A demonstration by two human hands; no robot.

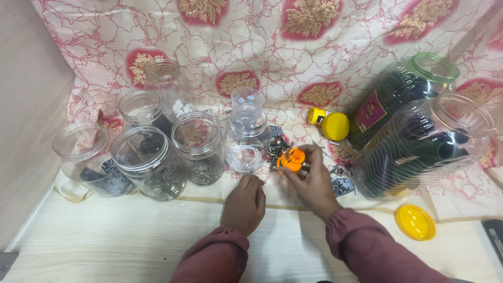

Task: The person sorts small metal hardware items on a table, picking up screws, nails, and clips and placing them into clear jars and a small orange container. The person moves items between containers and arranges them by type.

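Head view: right hand (pixel 314 181) fingers pinching an orange plastic piece (pixel 291 159) just right of the small clear jar (pixel 246 141), left hand (pixel 245 202) clenched below it, loose screws (pixel 277 147) still unsorted beside it.

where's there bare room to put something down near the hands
Bare pale tabletop lies in front of the clear jars, left of the left hand. A smaller bare patch sits between the right hand and the loose yellow lid. It is crowded on the cloth: jars, screws and hinges, and the two big tipped containers.
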